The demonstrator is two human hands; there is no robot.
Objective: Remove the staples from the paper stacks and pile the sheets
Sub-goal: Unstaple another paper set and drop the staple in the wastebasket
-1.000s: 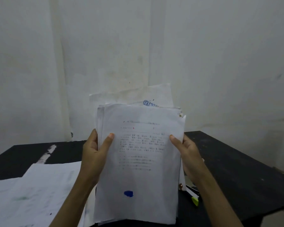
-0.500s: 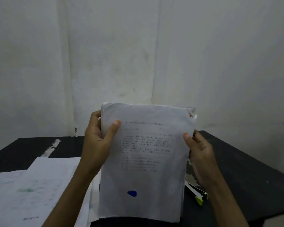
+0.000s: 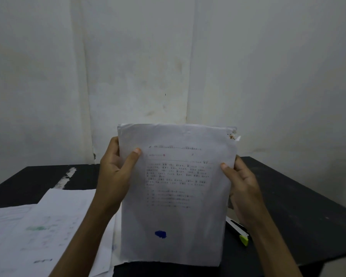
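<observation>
Two hands, the left hand (image 3: 113, 176) and the right hand (image 3: 244, 188), grip one paper stack (image 3: 178, 216). One black tool (image 3: 238, 229) with a yellow-green tip lies toward the right edge of the table (image 3: 298, 206). Loose sheets (image 3: 48, 226) overlap at its left edge — at least three, exact count unclear.

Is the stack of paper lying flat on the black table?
No, the left hand and the right hand grip the paper stack by its side edges and hold it upright.

I hold a thick stack of white printed paper sheets (image 3: 176, 196) upright, my left hand (image 3: 116, 172) gripping its left edge and my right hand (image 3: 244, 182) its right edge. Loose white sheets (image 3: 48, 226) lie on the black surface (image 3: 298, 206) to the left, and a black, white and yellow-green tool (image 3: 238, 230) lies beside my right wrist.
</observation>
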